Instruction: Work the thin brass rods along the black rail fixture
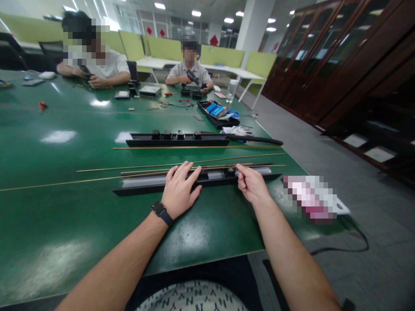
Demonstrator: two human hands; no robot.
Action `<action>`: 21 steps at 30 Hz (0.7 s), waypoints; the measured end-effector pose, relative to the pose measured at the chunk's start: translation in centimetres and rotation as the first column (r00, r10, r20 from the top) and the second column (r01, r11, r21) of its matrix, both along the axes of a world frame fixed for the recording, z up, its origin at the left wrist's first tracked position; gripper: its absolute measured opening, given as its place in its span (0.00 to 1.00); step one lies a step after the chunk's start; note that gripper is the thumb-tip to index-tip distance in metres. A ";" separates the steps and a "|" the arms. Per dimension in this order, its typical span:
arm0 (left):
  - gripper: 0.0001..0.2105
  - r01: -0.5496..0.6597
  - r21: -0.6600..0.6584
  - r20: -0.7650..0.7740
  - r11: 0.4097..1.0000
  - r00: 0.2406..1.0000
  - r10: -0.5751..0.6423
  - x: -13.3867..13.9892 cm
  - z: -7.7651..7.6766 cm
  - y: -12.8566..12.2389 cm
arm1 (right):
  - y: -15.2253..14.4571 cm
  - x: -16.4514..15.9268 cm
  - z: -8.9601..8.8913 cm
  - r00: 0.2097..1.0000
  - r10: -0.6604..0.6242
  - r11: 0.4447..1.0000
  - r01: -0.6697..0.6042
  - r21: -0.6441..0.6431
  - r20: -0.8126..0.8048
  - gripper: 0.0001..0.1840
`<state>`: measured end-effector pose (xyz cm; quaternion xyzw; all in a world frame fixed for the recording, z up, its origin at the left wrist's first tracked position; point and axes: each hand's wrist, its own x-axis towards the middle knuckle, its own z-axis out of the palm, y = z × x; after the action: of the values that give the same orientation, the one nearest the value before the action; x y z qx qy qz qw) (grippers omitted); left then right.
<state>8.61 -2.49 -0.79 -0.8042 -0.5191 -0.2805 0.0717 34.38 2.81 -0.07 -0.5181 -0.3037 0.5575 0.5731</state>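
A long black channel rail [145,188] with a pale inner face lies across the green table in front of me. My left hand [181,188], wearing a dark watch, rests over its middle with the fingers spread. Towards the rail's right end, my right hand [251,181] is closed in a pinch on a thin brass-coloured rod [272,165] running along the rail's far edge. A small dark fitting [229,170] sits in the rail just left of those fingertips; its details are too small to tell. Another brass-coloured rod [97,169] lies slantwise just beyond.
A second black rail [139,140] carries several small black blocks, with a black tube [259,139] at its right. Beyond are a black tray [212,117] of blue packets and pale gloves [236,131]. A blurred white-and-pink object [340,207] trails a cable at right. Two people work across the table.
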 end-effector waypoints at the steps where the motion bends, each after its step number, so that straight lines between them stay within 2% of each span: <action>1: 0.24 -0.001 0.000 -0.003 1.000 1.000 0.001 0.0 0.0 0.0 | 0.0 0.0 0.1 1.000 0.009 1.000 -0.009 -0.001 -0.001 0.22; 8: 0.25 -0.002 0.002 -0.006 1.000 1.000 0.002 0.1 0.0 0.0 | -0.1 -0.1 0.1 0.999 0.031 0.999 -0.032 0.013 0.041 0.22; 21: 0.25 -0.001 -0.001 0.000 1.000 1.000 0.001 0.1 0.0 0.1 | 0.0 0.0 0.0 1.000 0.009 1.000 -0.009 -0.007 0.006 0.20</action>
<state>8.67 -2.41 -0.81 -0.8039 -0.5198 -0.2801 0.0713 34.43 2.82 -0.09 -0.5204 -0.3058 0.5595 0.5680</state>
